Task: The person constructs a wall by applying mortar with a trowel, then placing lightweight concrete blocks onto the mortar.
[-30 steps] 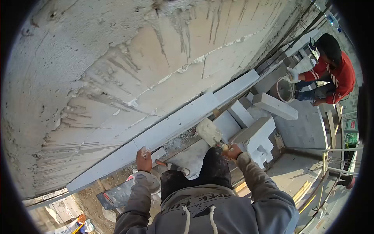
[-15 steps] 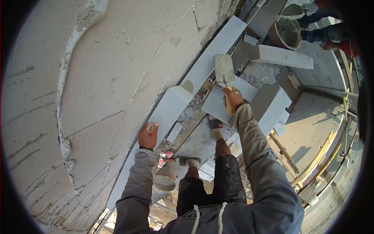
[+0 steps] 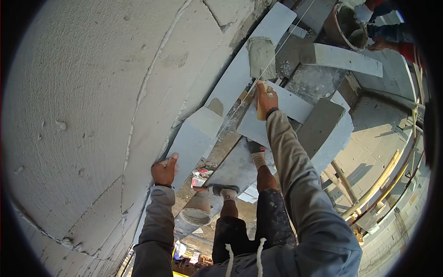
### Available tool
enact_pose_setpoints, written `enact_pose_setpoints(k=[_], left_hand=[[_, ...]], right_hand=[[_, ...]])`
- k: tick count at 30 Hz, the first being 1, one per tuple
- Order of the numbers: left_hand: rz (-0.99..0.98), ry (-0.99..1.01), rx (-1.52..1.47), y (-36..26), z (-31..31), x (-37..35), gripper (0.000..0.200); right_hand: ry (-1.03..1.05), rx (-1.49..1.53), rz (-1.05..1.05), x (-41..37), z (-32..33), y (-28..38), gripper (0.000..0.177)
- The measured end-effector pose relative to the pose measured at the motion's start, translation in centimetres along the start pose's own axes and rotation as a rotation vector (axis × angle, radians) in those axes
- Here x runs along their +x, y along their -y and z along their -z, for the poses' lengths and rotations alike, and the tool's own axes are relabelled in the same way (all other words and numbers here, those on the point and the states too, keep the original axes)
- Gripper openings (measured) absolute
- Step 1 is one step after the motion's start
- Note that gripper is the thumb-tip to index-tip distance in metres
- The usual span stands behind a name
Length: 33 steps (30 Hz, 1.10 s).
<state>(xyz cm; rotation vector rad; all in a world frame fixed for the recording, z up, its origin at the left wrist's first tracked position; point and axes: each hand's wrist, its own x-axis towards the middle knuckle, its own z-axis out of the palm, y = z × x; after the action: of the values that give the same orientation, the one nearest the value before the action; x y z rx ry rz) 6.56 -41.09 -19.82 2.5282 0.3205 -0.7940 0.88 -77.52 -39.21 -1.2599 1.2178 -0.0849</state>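
My right hand [image 3: 267, 100] is closed around the pale handle of a mortar trowel [image 3: 261, 58], whose broad blade is coated in grey mortar. The blade overlaps the far stretch of a row of pale blocks [image 3: 234, 83] along the wall. My left hand [image 3: 164, 171] grips the wall-side edge of a nearer pale block [image 3: 194, 135], thumb up, with its other fingers partly hidden. A grey mortar patch [image 3: 215, 106] shows at that block's far end. A taut string [image 3: 281, 45] runs along the row and crosses in front of the trowel blade.
A large rough wall [image 3: 101, 92] rises on the left. Loose blocks [image 3: 344, 59] lie on the right, beside the platform [image 3: 230, 161] under my feet. Below stands a mortar bucket [image 3: 196, 213]. At the top right, another person's hands [image 3: 378, 45] are at a second bucket [image 3: 346, 27].
My right hand has carried the trowel up and left, over the block row. My left hand has shifted left to the block's edge. The other person's bucket is now tilted, with hands at it.
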Motion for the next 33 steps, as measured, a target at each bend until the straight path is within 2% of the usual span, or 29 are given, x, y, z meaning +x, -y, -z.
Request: enact_pose_setpoints(k=[6,11,13,14,16,17,19,20,21,23,26,28,31,33], left_hand=[[-0.029,-0.014,0.005,-0.1,0.1,-0.1,0.047],[-0.072,-0.033,0.006,0.1,-0.2,-0.1,0.052],[-0.082,-0.017,0.017,0.1,0.0,0.3,0.05],[-0.085,0.007,0.02,0.4,0.1,0.1,0.049],[-0.093,0.002,-0.005,0.2,-0.1,-0.1,0.048],[-0.095,-0.01,-0.034,0.0,-0.2,-0.2,0.048],[-0.126,-0.027,-0.038,-0.8,-0.4,0.0,0.048],[-0.131,-0.047,-0.035,0.4,-0.4,-0.1,0.047],[-0.124,-0.045,-0.027,0.7,-0.4,0.0,0.047],[-0.157,-0.031,-0.072,0.9,-0.5,0.1,0.047],[-0.201,-0.031,-0.033,1.6,-0.5,0.3,0.048],[-0.23,-0.051,-0.013,1.3,-0.4,0.4,0.048],[-0.297,-0.064,-0.001,1.5,-0.4,0.5,0.049],[-0.277,-0.053,0.036,1.8,-0.5,0.8,0.049]], right_hand=[[0.123,0.053,-0.222,-4.7,0.6,2.5,0.043],[0.18,-0.01,-0.212,-6.3,0.9,-1.5,0.043],[0.072,-0.205,0.035,-6.1,0.3,-4.1,0.042],[0.071,-0.201,0.023,-6.7,0.0,-4.2,0.042],[-0.214,-0.446,0.412,-7.6,-0.5,-1.9,0.044],[-0.223,-0.444,0.408,-7.6,-0.6,-1.3,0.044],[0.122,0.113,0.005,-6.8,-1.2,0.0,0.051],[0.168,0.21,-0.195,-6.7,-1.8,0.6,0.054],[0.169,0.211,-0.205,-6.7,-2.4,-0.5,0.054],[0.114,-0.034,-0.119,-7.0,-3.0,-2.6,0.056],[0.115,-0.128,-0.142,-10.3,-3.1,-5.0,0.061],[0.11,-0.197,-0.144,-12.6,-2.3,-4.2,0.061],[0.219,-0.309,-0.222,-14.2,0.1,-3.4,0.06],[0.061,-0.497,0.086,-14.2,0.6,-4.0,0.052]])
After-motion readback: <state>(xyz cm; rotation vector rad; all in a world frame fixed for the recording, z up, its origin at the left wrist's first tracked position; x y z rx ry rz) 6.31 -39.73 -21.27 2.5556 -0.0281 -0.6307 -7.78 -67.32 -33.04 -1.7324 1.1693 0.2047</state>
